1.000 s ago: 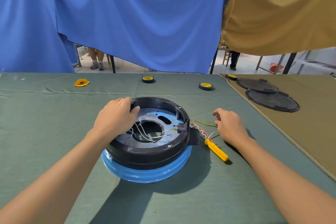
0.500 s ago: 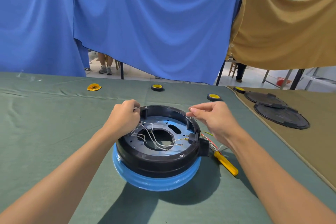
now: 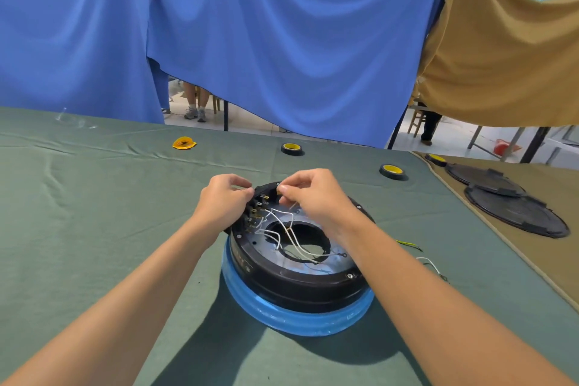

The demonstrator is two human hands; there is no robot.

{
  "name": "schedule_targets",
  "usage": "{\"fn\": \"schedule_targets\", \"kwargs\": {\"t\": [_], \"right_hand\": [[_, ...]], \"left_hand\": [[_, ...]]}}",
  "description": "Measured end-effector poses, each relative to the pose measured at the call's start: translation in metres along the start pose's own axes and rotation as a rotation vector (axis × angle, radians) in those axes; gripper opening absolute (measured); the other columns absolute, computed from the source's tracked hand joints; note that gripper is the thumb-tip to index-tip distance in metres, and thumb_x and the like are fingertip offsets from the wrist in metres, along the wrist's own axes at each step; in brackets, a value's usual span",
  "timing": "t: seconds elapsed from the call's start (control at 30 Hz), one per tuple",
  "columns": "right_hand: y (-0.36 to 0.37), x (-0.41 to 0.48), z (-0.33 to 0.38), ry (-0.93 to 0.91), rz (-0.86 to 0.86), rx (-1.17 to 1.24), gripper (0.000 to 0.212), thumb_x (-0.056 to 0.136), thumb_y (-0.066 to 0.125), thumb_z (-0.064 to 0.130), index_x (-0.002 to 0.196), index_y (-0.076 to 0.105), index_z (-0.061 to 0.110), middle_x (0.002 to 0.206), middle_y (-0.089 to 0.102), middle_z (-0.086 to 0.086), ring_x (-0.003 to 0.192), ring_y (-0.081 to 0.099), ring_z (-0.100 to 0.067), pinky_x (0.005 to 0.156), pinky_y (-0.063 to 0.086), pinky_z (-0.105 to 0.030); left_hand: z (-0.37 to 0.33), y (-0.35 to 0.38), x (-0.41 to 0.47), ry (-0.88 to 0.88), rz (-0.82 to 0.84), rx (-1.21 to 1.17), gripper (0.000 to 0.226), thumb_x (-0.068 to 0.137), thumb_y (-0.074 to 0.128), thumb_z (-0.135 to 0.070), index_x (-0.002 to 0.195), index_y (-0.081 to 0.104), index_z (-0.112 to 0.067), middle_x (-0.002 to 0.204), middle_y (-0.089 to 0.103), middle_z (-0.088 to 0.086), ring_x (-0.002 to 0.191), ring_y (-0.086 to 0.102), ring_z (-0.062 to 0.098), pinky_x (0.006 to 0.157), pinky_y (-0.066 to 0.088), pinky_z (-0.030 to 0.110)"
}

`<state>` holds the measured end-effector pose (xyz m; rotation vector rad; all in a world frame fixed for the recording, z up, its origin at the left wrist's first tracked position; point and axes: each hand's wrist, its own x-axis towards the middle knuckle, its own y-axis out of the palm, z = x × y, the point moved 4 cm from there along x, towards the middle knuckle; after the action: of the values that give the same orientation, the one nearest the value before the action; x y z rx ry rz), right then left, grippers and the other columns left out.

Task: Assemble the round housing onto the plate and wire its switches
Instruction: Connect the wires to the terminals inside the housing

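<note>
A round black housing [image 3: 282, 279] sits on a blue-wrapped plate [image 3: 297, 320] on the green cloth. Inside it lies a metal ring [image 3: 340, 260] with a big centre hole. Thin white wires [image 3: 282, 219] run from the ring to a row of switches [image 3: 258, 210] on the housing's far left wall. My left hand [image 3: 222, 200] curls over the rim beside those switches and grips it. Just to its right, my right hand [image 3: 316, 197] pinches the end of a white wire above the switches, with its forearm crossing the housing's right side.
Three tape rolls [image 3: 292, 148] [image 3: 391, 171] [image 3: 436, 159] and a yellow scrap [image 3: 184, 143] lie at the back. Two black round lids [image 3: 513, 210] rest on the tan cloth at the right. Loose wires [image 3: 434, 266] lie right of the housing. Blue and tan sheets hang behind.
My right hand left the loose wires by the yellow screwdriver and came up to the far rim beside my left hand. The left hand stayed at the rim. My arm now hides the screwdriver.
</note>
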<state>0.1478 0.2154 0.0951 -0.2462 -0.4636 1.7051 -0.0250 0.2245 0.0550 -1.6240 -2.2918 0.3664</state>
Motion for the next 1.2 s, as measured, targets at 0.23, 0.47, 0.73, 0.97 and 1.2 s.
{"fn": "schedule_targets", "kwargs": {"t": [0.23, 0.47, 0.73, 0.97, 1.2], "right_hand": [[0.004, 0.017, -0.009, 0.123, -0.074, -0.086, 0.005, 0.083, 0.075, 0.009, 0.084, 0.076, 0.015, 0.080, 0.075, -0.002, 0.088, 0.070, -0.015, 0.089, 0.054, -0.034], [0.010, 0.025, -0.017, 0.117, -0.036, -0.279, 0.013, 0.079, 0.080, 0.018, 0.072, 0.073, 0.027, 0.090, 0.074, 0.003, 0.103, 0.064, -0.020, 0.099, 0.047, -0.044], [0.020, 0.034, -0.017, 0.000, -0.024, -0.422, 0.012, 0.080, 0.080, 0.021, 0.090, 0.076, 0.018, 0.089, 0.074, 0.000, 0.102, 0.064, -0.019, 0.093, 0.052, -0.039], [0.023, 0.032, -0.018, -0.051, -0.031, -0.431, 0.010, 0.082, 0.078, 0.018, 0.091, 0.077, 0.020, 0.087, 0.074, 0.003, 0.103, 0.063, -0.021, 0.093, 0.052, -0.042], [0.020, 0.028, -0.019, -0.046, -0.072, -0.372, 0.007, 0.082, 0.077, 0.014, 0.087, 0.078, 0.018, 0.086, 0.074, 0.001, 0.094, 0.067, -0.017, 0.089, 0.055, -0.040]], "left_hand": [[-0.002, 0.007, 0.004, 0.017, -0.023, -0.046, 0.014, 0.091, 0.067, -0.018, 0.104, 0.072, -0.016, 0.093, 0.073, 0.003, 0.084, 0.069, 0.020, 0.067, 0.051, 0.025], [0.003, 0.012, 0.001, 0.054, -0.025, -0.133, 0.010, 0.092, 0.065, -0.012, 0.100, 0.071, -0.015, 0.098, 0.073, 0.006, 0.098, 0.068, 0.022, 0.093, 0.054, 0.039], [0.007, 0.013, 0.001, 0.063, -0.054, -0.164, 0.006, 0.091, 0.067, -0.014, 0.096, 0.070, -0.017, 0.096, 0.073, 0.006, 0.096, 0.069, 0.023, 0.090, 0.055, 0.039], [0.008, 0.012, 0.001, 0.057, -0.095, -0.108, 0.017, 0.091, 0.068, -0.022, 0.106, 0.070, -0.015, 0.096, 0.074, 0.004, 0.090, 0.068, 0.021, 0.078, 0.052, 0.032], [0.006, 0.011, -0.002, 0.052, -0.088, -0.138, 0.015, 0.091, 0.068, -0.019, 0.106, 0.069, -0.016, 0.099, 0.074, 0.006, 0.092, 0.069, 0.021, 0.083, 0.056, 0.036]]}}
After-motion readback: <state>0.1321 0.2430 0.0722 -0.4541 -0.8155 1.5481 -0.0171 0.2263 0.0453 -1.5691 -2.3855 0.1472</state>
